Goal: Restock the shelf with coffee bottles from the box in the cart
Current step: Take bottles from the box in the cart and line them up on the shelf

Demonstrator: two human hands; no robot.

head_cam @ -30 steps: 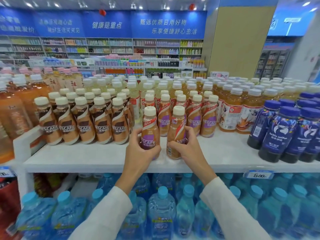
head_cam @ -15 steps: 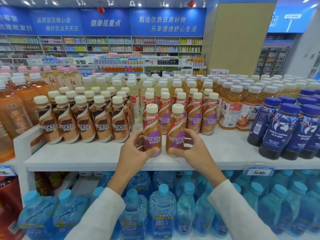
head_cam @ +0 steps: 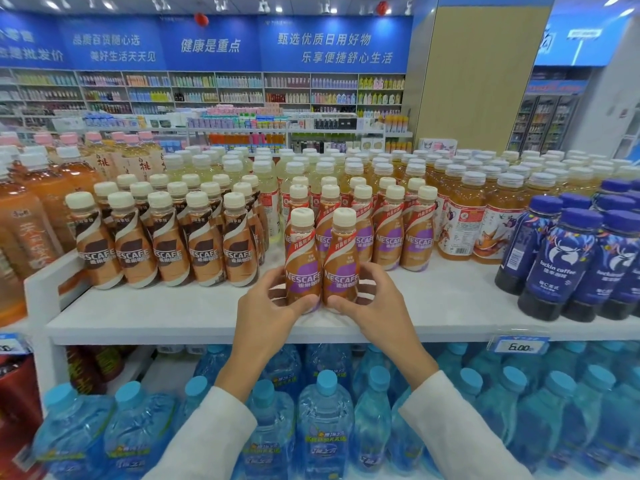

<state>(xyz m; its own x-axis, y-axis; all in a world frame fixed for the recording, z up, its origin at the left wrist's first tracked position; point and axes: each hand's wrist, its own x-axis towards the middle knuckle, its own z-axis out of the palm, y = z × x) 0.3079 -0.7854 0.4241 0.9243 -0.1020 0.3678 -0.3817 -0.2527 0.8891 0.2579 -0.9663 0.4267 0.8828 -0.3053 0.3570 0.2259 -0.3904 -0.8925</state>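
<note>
Nearest the camera, below the shelf edge, rows of blue water bottles (head_cam: 325, 427) fill the lower tier, and two white sleeves (head_cam: 214, 441) reach up over them. At the front of the white shelf (head_cam: 173, 317) the left hand (head_cam: 266, 306) curls around the left coffee bottle (head_cam: 302, 268) — thumb across its lower front, fingers wrapped behind its left side. The right hand (head_cam: 377, 303) grips the right coffee bottle (head_cam: 341, 265) the same way, thumb on the front near the base, fingers bent around the right side. Both bottles stand upright on the shelf, touching each other, purple Nescafe labels facing forward. Just behind them stands a block of matching purple-label bottles (head_cam: 388, 233); to the left, a row of brown-label Nescafe bottles (head_cam: 166, 244). Dark blue coffee bottles (head_cam: 561, 265) sit at the right, near a price tag (head_cam: 519, 346) reading 6.00. Farther back — pale tea bottles (head_cam: 467, 188), then distant store shelving (head_cam: 207, 91).
</note>
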